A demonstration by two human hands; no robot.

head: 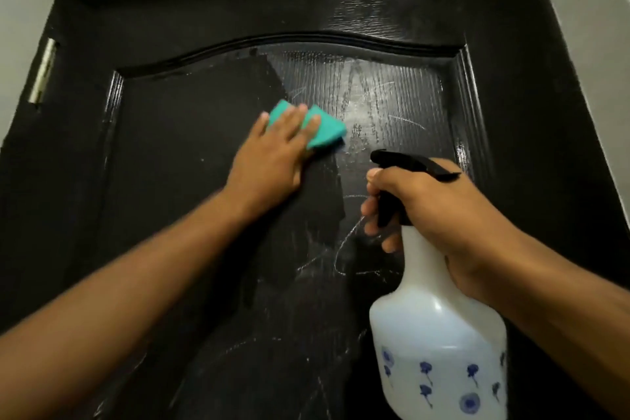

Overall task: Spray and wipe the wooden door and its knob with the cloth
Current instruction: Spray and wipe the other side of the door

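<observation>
A black wooden door point(191, 133) with an arched raised panel fills the view. My left hand point(272, 153) presses a folded teal cloth point(324, 131) flat against the upper middle of the panel, fingers straight. To the cloth's right the panel looks wet and streaked with pale smears point(371, 102). My right hand point(429, 211) grips the neck of a white spray bottle point(439, 334) with blue flower prints, fingers curled round its black trigger head point(409, 164), nozzle pointing left toward the door. No knob shows in view.
A metal hinge point(43, 72) sits on the door's left edge, beside a pale wall point(17, 27). Another pale wall point(586, 10) borders the frame on the right. Chalky scribble marks point(341, 249) run down the lower panel.
</observation>
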